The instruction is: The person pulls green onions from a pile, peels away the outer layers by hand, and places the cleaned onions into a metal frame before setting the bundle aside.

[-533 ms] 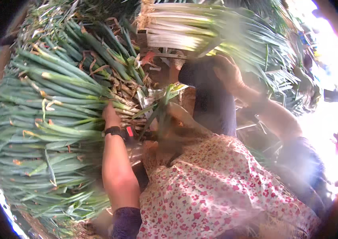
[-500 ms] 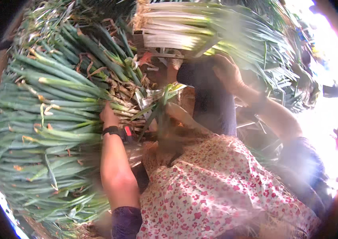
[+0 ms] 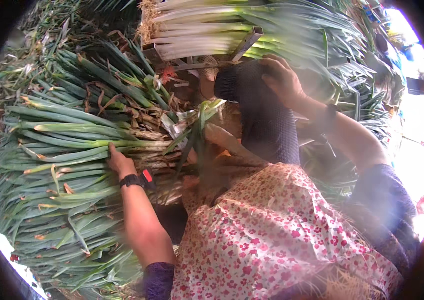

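My left hand (image 3: 120,162) is at the near side of a big heap of long green onions (image 3: 67,170) on the left. Its fingers are closed on a green onion (image 3: 122,143) where the green leaves meet the pale stem; some fingertips are hidden under the leaves. My right hand (image 3: 284,82) is raised above my dark-clad knee, with thumb and fingers apart and nothing visible between them. Just beyond it lies a neat stack of green onions (image 3: 197,32) with clean white stems, roots to the left and leaves to the right.
A square metal bar (image 3: 247,44) sticks up by the stack, part of a frame. Dry husks and loose leaves (image 3: 147,117) litter the space between heap and stack. A bent green leaf (image 3: 201,125) hangs before my legs. My floral apron (image 3: 272,225) covers my lap.
My left hand has moved left and slightly nearer along the heap, onto a green onion. The right hand stays over the knee. The whole view has shifted a little.
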